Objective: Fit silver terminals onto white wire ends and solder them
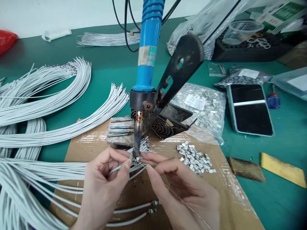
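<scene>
Pinching a white cable (114,170) just under the soldering iron (146,70), the left hand (104,185) closes thumb and finger; right of the iron, the right hand (184,185) grips thin solder wire (189,207). Cardboard (226,179) stretches rightward from the iron past heaped metal terminals (195,158) to a slanting edge; a ringed grille (161,127) crowds the iron's rear.

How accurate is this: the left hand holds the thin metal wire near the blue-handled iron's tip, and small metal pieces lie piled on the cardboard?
One detail is off: the head view shows the right hand holding the thin metal wire. The rest stands.
</scene>
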A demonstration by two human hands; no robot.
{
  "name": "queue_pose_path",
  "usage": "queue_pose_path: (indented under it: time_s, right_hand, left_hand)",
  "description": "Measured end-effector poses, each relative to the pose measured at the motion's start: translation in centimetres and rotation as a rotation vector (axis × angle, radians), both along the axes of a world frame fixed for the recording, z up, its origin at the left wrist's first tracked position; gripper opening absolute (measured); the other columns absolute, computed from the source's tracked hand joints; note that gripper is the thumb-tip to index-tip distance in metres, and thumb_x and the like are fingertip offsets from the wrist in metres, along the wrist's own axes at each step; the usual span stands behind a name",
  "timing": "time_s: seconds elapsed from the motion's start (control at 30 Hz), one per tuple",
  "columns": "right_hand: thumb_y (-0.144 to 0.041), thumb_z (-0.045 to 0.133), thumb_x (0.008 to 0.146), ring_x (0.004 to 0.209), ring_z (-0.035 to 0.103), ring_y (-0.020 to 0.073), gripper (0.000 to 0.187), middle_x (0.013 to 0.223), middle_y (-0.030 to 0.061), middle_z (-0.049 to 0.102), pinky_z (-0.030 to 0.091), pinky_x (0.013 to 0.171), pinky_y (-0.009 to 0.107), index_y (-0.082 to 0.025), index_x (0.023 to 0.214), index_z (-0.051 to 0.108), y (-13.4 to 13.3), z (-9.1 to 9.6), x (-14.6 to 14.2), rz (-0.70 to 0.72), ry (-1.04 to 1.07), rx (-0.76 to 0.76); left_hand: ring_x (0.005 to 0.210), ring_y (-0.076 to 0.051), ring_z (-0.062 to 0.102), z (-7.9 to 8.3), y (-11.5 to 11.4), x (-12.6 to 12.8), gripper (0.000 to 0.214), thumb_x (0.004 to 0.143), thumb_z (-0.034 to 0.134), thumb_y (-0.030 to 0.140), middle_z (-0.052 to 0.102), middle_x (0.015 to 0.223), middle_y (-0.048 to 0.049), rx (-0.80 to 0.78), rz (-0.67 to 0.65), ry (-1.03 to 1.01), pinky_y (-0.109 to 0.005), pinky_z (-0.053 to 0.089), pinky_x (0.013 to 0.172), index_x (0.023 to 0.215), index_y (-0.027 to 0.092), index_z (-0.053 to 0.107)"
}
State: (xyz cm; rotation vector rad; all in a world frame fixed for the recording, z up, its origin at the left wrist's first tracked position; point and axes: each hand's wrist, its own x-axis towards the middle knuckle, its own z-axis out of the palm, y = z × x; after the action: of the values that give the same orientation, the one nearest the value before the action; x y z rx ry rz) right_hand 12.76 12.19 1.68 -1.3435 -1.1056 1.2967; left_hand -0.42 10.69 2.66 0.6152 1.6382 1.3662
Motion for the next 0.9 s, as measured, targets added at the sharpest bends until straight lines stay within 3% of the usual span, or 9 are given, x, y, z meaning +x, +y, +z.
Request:
queue_pose_path:
  time_s: [0.27,0.4,0.53,0.83,0.9]
  right_hand:
    - [-0.023,0.077,0.085,0.092,0.081,0.0193,0.019,0.101,0.0034,0.084,0.065,0.083,0.022,-0.024,0.068,0.069,-0.1,0.0,-0.1,-0.007,0.004,0.006]
    - [-0.023,0.078,0.085,0.092,0.082,0.0186,0.019,0.1,0.0026,0.084,0.064,0.084,0.02,-0.024,0.067,0.07,0.0,0.1,-0.1,-0.003,0.007,0.002]
    - [-0.024,0.079,0.084,0.093,0.082,0.0202,0.019,0.101,0.0043,0.084,0.065,0.083,0.022,-0.023,0.067,0.071,0.0,0.1,0.0,0.006,0.011,-0.019]
    - [-0.025,0.078,0.085,0.094,0.081,0.0204,0.019,0.1,0.0047,0.084,0.064,0.083,0.022,-0.024,0.067,0.07,0.0,-0.2,0.0,-0.005,-0.018,0.0]
    - [-0.025,0.079,0.085,0.093,0.082,0.0211,0.019,0.1,0.0056,0.084,0.065,0.081,0.023,-0.023,0.068,0.07,0.0,-0.3,0.1,-0.001,-0.025,0.01]
  left_hand:
    - [0.063,-0.01,0.067,-0.1,0.0,-0.1,0.015,0.076,0.081,0.015,0.076,0.081,-0.0016,-0.02,0.013,0.014,-0.013,0.052,0.057,0.066,0.017,0.07]
    - [0.065,-0.011,0.07,-0.2,0.0,-0.3,0.015,0.073,0.084,0.013,0.077,0.082,-0.0033,-0.006,-0.052,0.014,-0.013,0.054,0.058,0.067,0.016,0.07]
    - [0.063,-0.008,0.068,-0.1,0.0,-0.2,0.015,0.076,0.081,0.013,0.077,0.08,-0.0015,0.007,-0.011,0.001,-0.01,0.052,0.059,0.067,0.016,0.07]
    - [0.065,-0.011,0.071,-0.8,-0.2,-1.2,0.014,0.078,0.081,0.014,0.078,0.084,-0.003,-0.017,-0.146,0.052,-0.014,0.054,0.058,0.07,0.017,0.071]
    - [0.064,-0.01,0.069,-0.7,-0.3,-1.0,0.014,0.079,0.08,0.015,0.077,0.083,-0.002,-0.016,-0.114,0.039,-0.013,0.053,0.058,0.069,0.017,0.071]
